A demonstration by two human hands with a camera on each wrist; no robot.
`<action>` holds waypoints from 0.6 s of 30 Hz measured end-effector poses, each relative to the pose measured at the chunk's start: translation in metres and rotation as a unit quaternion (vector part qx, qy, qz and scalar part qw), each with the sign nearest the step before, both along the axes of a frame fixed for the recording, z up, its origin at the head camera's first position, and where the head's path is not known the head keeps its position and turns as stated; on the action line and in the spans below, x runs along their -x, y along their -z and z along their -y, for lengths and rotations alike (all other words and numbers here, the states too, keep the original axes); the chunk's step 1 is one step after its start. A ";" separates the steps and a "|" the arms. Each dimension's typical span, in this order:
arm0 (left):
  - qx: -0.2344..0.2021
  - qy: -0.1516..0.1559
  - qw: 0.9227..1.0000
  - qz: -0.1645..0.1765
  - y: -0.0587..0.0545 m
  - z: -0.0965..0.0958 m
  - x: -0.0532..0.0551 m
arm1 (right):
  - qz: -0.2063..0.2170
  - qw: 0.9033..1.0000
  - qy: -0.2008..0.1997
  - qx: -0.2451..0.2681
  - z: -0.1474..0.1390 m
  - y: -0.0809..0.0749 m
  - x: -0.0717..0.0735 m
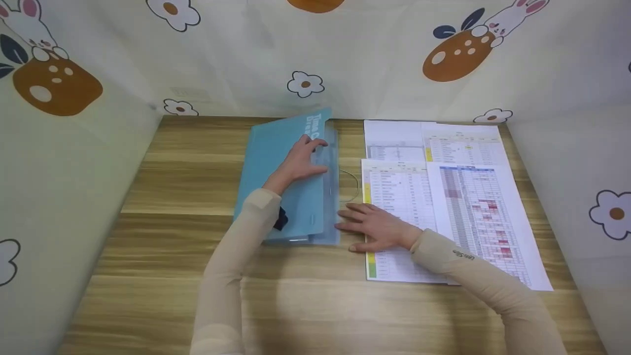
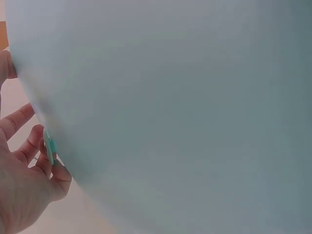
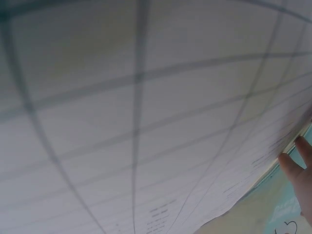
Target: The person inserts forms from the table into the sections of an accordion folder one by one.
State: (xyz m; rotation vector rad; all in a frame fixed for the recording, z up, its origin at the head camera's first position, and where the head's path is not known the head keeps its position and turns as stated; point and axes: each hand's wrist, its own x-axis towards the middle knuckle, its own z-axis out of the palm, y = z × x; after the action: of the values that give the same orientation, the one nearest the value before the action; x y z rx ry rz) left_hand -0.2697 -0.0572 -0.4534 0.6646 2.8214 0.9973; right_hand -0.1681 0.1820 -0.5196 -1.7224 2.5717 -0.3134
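A blue plastic folder (image 1: 276, 167) with white lettering lies left of the middle of the table. Its upper right corner stands up a little from the translucent layer (image 1: 333, 197) beneath. My left hand (image 1: 298, 162) rests on the cover near its right edge, thumb and fingers spread; the left wrist view shows the fingers (image 2: 22, 119) along the sheet beside a small teal clasp (image 2: 50, 146). A thin elastic cord (image 1: 356, 182) loops out from the folder's right side. My right hand (image 1: 377, 228) lies palm down over the left edge of a printed sheet (image 1: 399, 190), fingers spread toward the folder.
More printed table sheets (image 1: 485, 217) overlap on the right half of the table, two of them (image 1: 394, 133) at the back. A dark patch (image 1: 281, 219) shows beside the left sleeve. Patterned cloth (image 1: 236, 59) walls in the back and sides of the wooden table (image 1: 182, 172).
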 end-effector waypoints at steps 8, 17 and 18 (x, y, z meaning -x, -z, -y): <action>-0.017 -0.004 1.000 0.016 -0.010 0.008 0.000 | 0.011 1.000 0.005 -0.012 0.000 0.001 0.000; -0.053 0.001 0.998 0.014 -0.017 0.018 0.000 | 0.013 1.000 0.004 -0.011 -0.001 0.001 0.001; -0.055 0.002 0.998 0.012 -0.018 0.019 0.000 | 0.014 1.000 0.004 -0.010 -0.001 0.001 0.001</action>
State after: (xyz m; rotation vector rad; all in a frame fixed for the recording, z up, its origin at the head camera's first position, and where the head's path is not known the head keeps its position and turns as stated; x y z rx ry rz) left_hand -0.2700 -0.0761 -0.4356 0.6647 2.7596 1.1581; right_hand -0.1687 0.1826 -0.5207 -1.6906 2.5540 -0.3091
